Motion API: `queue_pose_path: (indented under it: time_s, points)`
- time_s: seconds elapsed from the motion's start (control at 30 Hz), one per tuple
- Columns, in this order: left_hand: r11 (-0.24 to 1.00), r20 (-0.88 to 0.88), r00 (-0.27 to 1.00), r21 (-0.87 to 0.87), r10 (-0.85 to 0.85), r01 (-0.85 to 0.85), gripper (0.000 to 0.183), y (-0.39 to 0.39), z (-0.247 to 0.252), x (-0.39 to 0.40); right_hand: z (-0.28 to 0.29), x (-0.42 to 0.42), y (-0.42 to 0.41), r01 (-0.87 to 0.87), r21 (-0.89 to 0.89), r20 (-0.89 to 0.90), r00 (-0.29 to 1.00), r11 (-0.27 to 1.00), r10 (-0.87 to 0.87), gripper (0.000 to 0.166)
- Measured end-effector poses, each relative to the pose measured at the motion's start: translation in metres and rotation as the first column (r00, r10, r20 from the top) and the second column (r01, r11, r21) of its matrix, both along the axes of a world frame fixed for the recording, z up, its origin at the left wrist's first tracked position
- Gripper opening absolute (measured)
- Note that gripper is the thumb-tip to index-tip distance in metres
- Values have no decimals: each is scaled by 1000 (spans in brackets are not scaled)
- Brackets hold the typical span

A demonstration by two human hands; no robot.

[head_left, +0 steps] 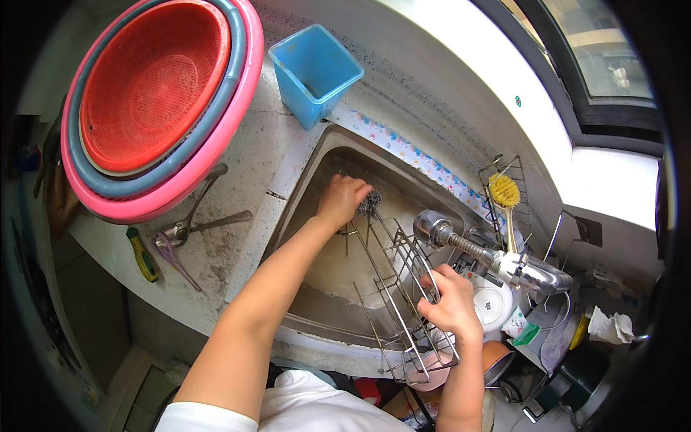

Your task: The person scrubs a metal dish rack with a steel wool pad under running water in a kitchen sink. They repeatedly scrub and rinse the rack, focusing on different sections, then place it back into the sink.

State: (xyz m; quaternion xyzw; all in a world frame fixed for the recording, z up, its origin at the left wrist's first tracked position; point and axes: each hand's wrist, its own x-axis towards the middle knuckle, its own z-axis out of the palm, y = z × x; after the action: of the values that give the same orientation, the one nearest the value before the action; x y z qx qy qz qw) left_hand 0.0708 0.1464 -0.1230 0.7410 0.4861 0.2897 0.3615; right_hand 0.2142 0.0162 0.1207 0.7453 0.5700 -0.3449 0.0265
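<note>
A metal wire rack [397, 291] lies tilted over the stainless steel sink [286, 216], its lower end reaching past the front rim. My left hand [344, 200] grips a dark metal scouring pad [370, 203], pressed against the rack's upper end. My right hand [451, 302] is closed around the wires on the rack's right side. Cloudy water [334, 270] stands in the sink beneath. The chrome faucet [432, 228] extends over the sink from the right, just above my right hand.
Nested red, blue and pink basins [245, 108] stand at upper left, near a blue plastic bin [316, 70]. Ladles [197, 221] and a yellow-green screwdriver [142, 256] lie on the left counter. A yellow-headed brush [504, 191], a white bowl [492, 308] and an orange pan [496, 359] are at right.
</note>
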Motion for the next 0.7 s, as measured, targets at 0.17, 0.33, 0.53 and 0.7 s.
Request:
queue_pose_path:
  time_s: [0.17, 0.33, 0.53, 0.7]
  points:
    - [725, -23, 991, -680, 129, -110, 25, 6, -23, -2, -7, 7, -6, -15, 30, -14, 1000, 999, 15, 27]
    - [718, 133, 890, -545, -435, 432, 44, 31, 31, -2, -6, 8, -8, -15, 46, -8, 1000, 999, 15, 27]
    - [799, 255, 963, -560, -83, 217, 26, 50, 124, -3, -10, 0, 0, -16, 45, -31, 999, 999, 17, 25]
    - [865, 344, 938, -460, -35, 201, 25, 36, 176, -16, -9, -10, 8, -60, -7, -6, 998, 998, 60, 27]
